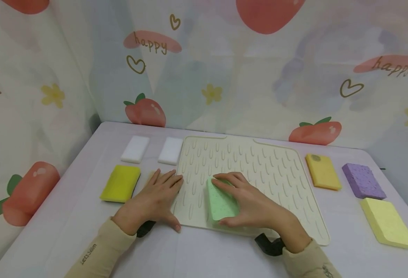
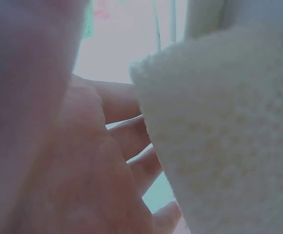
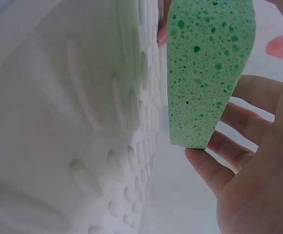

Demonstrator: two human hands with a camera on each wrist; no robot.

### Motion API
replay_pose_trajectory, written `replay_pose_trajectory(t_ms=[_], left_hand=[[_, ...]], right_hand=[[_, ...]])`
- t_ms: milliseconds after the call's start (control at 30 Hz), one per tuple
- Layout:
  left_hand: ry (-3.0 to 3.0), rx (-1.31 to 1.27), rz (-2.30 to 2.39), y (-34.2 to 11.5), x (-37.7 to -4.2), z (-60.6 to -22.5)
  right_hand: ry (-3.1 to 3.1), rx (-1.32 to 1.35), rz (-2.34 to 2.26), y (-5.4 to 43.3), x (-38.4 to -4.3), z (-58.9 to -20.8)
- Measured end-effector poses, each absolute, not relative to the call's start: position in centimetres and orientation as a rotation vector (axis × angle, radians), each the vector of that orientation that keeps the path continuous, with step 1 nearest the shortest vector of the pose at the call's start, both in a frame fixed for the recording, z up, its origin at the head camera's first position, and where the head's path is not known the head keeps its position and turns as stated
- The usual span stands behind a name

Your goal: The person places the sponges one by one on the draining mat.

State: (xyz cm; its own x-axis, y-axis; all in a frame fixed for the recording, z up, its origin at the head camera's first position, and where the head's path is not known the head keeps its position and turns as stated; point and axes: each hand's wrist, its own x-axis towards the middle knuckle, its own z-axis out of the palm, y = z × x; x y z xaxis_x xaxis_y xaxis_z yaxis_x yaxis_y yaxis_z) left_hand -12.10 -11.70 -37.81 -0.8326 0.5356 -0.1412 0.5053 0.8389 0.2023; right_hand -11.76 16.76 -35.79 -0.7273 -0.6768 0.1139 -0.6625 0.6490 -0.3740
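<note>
My right hand (image 1: pixel 250 200) holds a light green sponge (image 1: pixel 221 204) between thumb and fingers, over the left front part of a cream ribbed mat (image 1: pixel 259 173). Pores cover the green sponge (image 3: pixel 207 73) in the right wrist view; whether it touches the mat I cannot tell. Spread fingers and a thumb set apart show on my left hand (image 1: pixel 155 199), just left of the mat. A beige sponge (image 1: pixel 150 177) lies mostly hidden beneath that hand. Close up, this pale sponge (image 2: pixel 229 126) fills the right of the left wrist view, beside the palm and fingers.
Behind the left hand lie two white sponges (image 1: pixel 135 149), with a yellow sponge (image 1: pixel 120 183) to its left. Right of the mat are an orange-yellow sponge (image 1: pixel 323 172), a purple sponge (image 1: pixel 363 180) and a pale yellow sponge (image 1: pixel 387 222). A printed curtain (image 1: pixel 225 61) hangs behind the table.
</note>
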Motion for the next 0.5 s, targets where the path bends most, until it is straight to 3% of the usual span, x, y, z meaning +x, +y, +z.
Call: replay_pose_trajectory(t_ms=[500], left_hand=[[2.824, 0.805, 0.239, -11.7, -12.0, -37.8]], right_hand=[[2.86, -1.097, -0.541, 13.9, -11.8, -36.6]])
